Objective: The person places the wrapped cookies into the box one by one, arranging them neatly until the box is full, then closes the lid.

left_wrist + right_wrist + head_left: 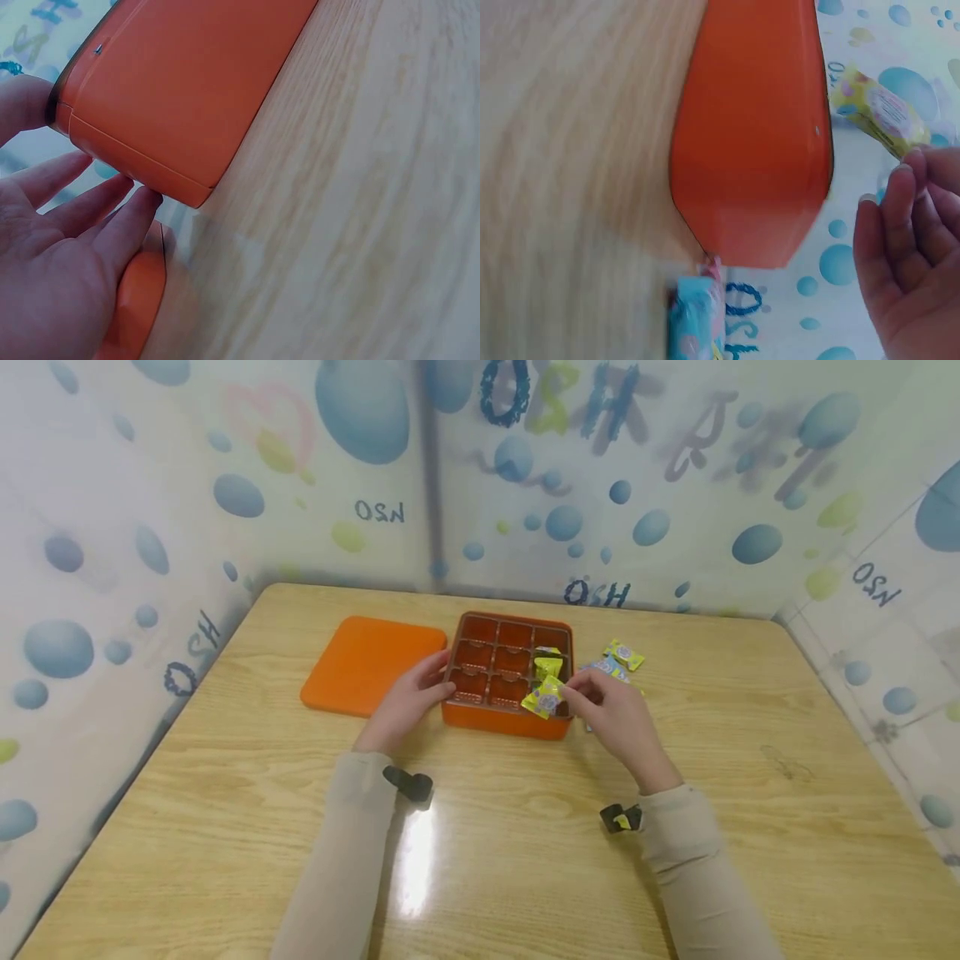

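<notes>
An orange box (504,722) with a clear divided tray inside stands on the table. My left hand (405,703) steadies its left side, thumb at the top rim and fingertips against the wall (161,127). Between the thumb and fingertips of my right hand (621,722) is a yellow wrapped candy (545,698), pinched by one end above the box's right front compartment. The right wrist view shows this candy (889,112) raised over the rim. Yellow wrapped candies (548,667) sit in the right column behind it; the left and middle columns hold nothing.
A flat orange lid (367,664) lies left of the box, close to my left hand. Right of the box is a small pile of wrapped candies, a yellow one (624,654) and blue ones (609,668), partly hidden by my right hand. A patterned wall (525,543) borders the table's back.
</notes>
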The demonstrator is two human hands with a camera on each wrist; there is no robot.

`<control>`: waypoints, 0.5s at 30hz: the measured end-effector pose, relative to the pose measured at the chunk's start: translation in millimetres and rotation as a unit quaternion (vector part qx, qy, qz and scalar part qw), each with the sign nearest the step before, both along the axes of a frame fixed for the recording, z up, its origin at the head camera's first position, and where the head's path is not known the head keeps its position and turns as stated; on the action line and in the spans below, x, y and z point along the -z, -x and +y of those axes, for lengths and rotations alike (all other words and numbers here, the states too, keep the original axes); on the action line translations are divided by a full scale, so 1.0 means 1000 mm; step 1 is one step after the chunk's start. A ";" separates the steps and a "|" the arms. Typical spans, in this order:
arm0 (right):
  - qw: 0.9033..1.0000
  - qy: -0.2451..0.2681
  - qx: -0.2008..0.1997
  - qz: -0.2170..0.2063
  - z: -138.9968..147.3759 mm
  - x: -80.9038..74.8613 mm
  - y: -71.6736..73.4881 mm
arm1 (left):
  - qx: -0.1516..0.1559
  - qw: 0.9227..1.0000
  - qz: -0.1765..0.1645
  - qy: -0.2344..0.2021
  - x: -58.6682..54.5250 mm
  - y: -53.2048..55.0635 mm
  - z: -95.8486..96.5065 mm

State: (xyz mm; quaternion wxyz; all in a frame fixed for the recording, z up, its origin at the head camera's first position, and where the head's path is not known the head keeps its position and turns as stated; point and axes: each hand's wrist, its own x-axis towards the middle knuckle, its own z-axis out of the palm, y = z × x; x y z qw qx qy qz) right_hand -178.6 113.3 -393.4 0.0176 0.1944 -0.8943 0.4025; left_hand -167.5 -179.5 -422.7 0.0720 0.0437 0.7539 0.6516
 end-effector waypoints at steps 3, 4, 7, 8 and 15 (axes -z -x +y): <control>1.000 0.024 0.016 0.004 -0.005 0.003 -0.001 | -0.005 1.000 0.000 0.004 0.008 0.004 -0.002; 0.999 0.029 0.020 0.005 -0.006 0.004 -0.001 | -0.007 1.000 0.001 0.006 0.011 0.005 -0.002; 0.999 0.035 0.038 0.000 -0.012 0.008 -0.002 | -0.011 1.000 0.005 0.009 0.016 0.007 -0.002; 0.998 0.036 0.042 0.000 -0.014 0.009 -0.002 | -0.012 1.000 0.006 0.009 0.016 0.007 -0.002; 0.995 0.082 0.056 -0.018 -0.024 0.017 -0.003 | -0.007 1.000 -0.006 0.001 0.007 0.005 -0.002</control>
